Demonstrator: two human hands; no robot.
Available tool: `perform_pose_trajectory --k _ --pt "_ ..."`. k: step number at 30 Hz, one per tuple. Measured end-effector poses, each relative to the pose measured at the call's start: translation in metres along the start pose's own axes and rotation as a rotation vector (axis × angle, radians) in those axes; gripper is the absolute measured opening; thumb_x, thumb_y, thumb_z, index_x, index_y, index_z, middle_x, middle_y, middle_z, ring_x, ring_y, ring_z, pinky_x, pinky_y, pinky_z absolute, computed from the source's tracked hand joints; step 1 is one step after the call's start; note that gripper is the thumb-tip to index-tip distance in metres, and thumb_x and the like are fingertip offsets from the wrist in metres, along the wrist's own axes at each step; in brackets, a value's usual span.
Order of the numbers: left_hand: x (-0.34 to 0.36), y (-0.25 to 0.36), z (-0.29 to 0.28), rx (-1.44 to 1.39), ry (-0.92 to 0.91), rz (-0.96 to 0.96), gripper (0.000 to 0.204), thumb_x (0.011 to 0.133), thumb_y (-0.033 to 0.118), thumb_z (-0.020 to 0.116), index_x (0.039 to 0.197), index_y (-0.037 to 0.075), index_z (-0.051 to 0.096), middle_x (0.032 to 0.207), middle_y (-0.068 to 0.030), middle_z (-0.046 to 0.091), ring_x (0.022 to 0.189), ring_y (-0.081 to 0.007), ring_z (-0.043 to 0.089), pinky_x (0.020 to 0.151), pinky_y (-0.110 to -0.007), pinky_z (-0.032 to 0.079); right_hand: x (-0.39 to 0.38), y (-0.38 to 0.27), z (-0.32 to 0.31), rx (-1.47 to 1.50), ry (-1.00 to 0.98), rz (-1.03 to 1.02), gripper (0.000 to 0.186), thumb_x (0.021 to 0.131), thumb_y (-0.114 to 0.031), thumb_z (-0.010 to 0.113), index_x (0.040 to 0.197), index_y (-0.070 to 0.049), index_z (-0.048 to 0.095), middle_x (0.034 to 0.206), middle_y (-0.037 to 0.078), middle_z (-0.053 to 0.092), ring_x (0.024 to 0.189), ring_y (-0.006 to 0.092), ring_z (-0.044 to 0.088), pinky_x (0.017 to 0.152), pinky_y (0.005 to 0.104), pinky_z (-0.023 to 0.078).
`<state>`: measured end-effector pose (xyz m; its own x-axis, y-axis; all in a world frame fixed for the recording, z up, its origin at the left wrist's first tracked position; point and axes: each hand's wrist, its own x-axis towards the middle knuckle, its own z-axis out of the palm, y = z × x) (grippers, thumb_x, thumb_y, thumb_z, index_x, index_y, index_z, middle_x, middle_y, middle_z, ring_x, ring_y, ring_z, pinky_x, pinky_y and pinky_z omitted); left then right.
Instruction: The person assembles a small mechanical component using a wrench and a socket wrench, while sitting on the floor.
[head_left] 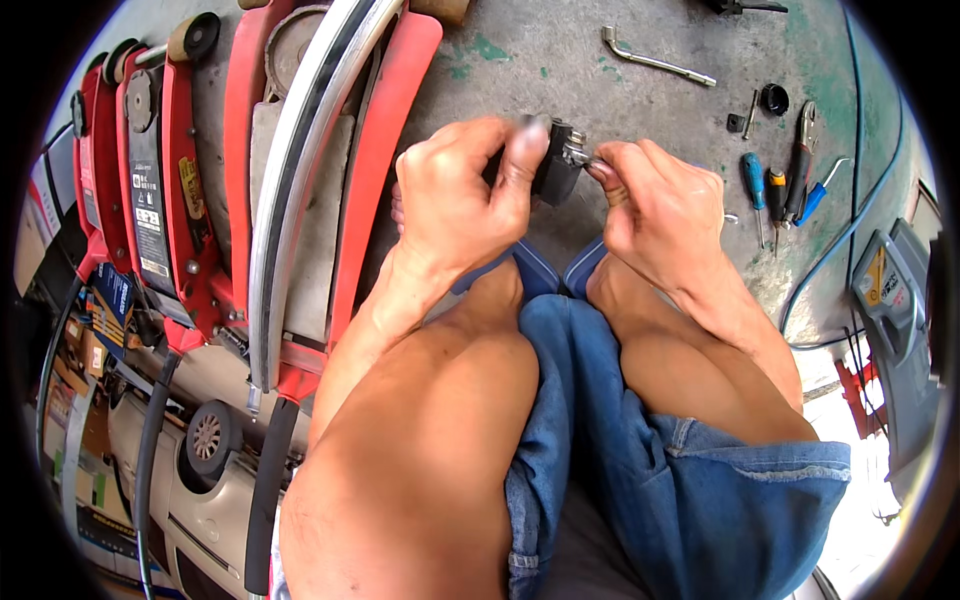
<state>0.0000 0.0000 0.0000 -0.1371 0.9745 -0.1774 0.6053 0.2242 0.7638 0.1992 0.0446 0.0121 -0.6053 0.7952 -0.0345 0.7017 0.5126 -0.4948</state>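
Observation:
My left hand [455, 200] grips a black metal part [558, 180] with silver fittings on top, held above the floor between my knees, thumb along its left side. My right hand [668, 215] has thumb and forefinger closed at a small silver fitting [577, 153] on the part's right side; the fingertips partly hide what they pinch. Right of that hand lie a blue screwdriver [753, 180], a yellow-and-black screwdriver [776, 195], pliers [801, 145], a blue-handled tool [815, 200], a bolt [751, 112] and a black ring [774, 98].
Several red floor jacks [180, 180] line the left, a pale curved metal strip [290, 200] across one. An angled wrench [655, 62] lies on the stained concrete [510, 50]. A blue hose [830, 250] runs down the right beside a grey machine [890, 300]. A car [185, 510] shows lower left.

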Motion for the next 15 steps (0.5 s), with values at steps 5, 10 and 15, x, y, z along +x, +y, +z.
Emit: perform_pose_trajectory --k 5,10,15 --pt "0.024 0.005 -0.002 -0.169 0.055 0.061 0.023 0.094 0.019 0.074 0.079 0.001 0.070 0.063 -0.0154 0.061 0.054 -0.0327 0.061 0.051 -0.041 0.045 0.016 0.015 -0.002 0.124 0.132 -0.051 0.013 0.078 -0.007 0.076 0.087 -0.009 0.067 0.069 0.007 0.059 0.059 0.0271 0.064 0.053 0.0388 0.052" --pt "0.009 -0.003 0.001 -0.457 -0.084 -0.130 0.026 0.098 0.021 0.073 0.084 -0.001 0.073 0.063 -0.0150 0.062 0.052 -0.0230 0.058 0.051 -0.036 0.044 0.010 0.017 0.000 0.287 0.119 -0.070 0.013 0.082 -0.005 0.076 0.090 -0.007 0.067 0.072 0.007 0.064 0.060 0.0263 0.066 0.053 0.0364 0.052" --pt "0.005 0.004 -0.002 -0.396 -0.072 -0.084 0.029 0.099 0.023 0.072 0.085 -0.002 0.073 0.063 -0.0147 0.062 0.052 -0.0196 0.057 0.051 -0.035 0.042 0.007 0.018 -0.003 0.431 0.116 -0.065 0.013 0.085 -0.004 0.077 0.092 -0.006 0.066 0.076 0.008 0.068 0.062 0.0259 0.068 0.053 0.0348 0.052"
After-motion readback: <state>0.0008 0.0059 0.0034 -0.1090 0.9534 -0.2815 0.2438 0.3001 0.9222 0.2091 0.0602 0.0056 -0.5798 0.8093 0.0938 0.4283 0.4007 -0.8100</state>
